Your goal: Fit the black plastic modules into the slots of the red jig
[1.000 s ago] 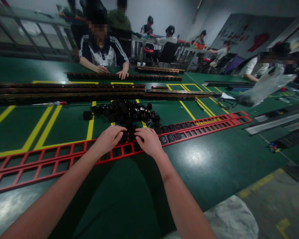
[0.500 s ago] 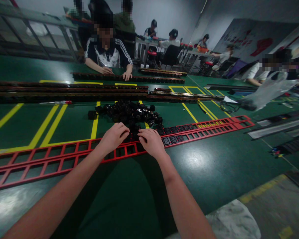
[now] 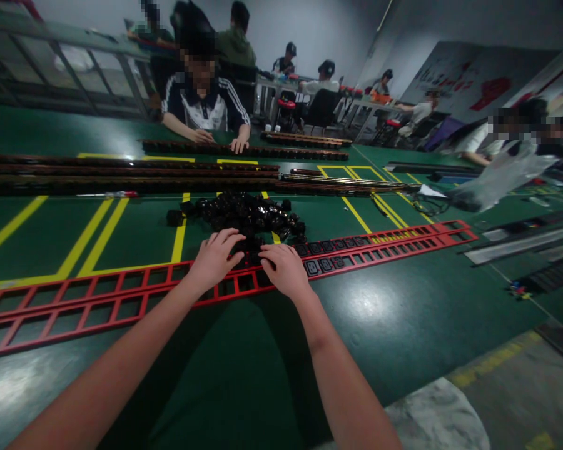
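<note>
A red ladder-like frame with two rows of square slots lies slantwise across the green table. Small black square parts sit in several slots to the right of my hands. Just beyond the frame is a heap of loose black block-shaped parts. My left hand hovers over the frame at the near edge of the heap, thumb and fingers apart, nothing visible between them. Over the frame beside it, my right hand has its fingers bent together near dark parts; whatever they grip is hidden.
Long dark strips lie across the table behind the heap. Opposite me, a person has both hands at another dark strip. A clear plastic bag and grey rails are on the right. Yellow tape lines mark the tabletop.
My left hand's thumb and fingers have spread apart, and the hand has shifted slightly left. My right hand stays almost in place over the frame.
</note>
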A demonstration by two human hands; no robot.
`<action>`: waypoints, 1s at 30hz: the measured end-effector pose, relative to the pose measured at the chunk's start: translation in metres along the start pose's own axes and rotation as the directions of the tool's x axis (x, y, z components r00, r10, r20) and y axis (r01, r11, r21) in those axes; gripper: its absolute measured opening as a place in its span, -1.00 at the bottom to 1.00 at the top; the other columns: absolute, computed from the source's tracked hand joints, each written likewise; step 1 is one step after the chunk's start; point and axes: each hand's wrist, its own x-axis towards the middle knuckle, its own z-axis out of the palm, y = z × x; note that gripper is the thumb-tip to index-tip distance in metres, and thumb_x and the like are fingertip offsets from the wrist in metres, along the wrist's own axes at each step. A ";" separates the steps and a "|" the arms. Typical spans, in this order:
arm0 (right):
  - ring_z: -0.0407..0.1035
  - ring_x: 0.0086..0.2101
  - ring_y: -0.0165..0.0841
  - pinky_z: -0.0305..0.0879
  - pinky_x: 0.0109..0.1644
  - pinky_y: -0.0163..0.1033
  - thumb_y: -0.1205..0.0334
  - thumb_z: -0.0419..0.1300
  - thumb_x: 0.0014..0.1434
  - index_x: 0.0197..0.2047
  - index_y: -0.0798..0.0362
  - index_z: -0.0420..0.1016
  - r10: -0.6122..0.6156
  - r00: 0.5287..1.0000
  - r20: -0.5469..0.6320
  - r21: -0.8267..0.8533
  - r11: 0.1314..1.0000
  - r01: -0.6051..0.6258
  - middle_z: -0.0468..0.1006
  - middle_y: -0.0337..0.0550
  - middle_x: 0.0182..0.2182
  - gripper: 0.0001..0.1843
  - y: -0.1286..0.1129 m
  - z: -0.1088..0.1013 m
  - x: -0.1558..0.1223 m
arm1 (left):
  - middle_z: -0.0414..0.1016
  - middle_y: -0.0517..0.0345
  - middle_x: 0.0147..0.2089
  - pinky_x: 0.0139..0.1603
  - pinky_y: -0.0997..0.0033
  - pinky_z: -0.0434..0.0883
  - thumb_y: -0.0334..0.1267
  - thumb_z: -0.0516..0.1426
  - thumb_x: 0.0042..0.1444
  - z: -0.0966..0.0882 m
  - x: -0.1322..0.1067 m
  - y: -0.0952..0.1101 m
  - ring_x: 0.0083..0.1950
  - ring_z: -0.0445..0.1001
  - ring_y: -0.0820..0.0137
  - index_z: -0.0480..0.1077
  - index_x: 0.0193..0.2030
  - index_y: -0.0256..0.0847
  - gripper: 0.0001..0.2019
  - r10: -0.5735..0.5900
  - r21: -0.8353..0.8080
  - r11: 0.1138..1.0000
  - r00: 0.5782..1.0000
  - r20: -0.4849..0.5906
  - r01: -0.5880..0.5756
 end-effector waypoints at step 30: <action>0.44 0.08 -0.28 0.24 0.24 -0.03 0.33 0.18 0.32 -0.04 -0.04 0.61 0.002 1.000 0.001 0.028 1.000 -0.002 0.62 -0.19 0.07 -0.78 0.000 0.000 0.000 | 0.39 -0.06 0.10 0.19 0.13 0.46 -0.34 0.07 0.21 0.001 -0.003 -0.001 0.10 0.47 0.19 0.33 0.15 -0.21 -0.64 -0.001 -0.147 0.989 0.987 -0.161 -0.023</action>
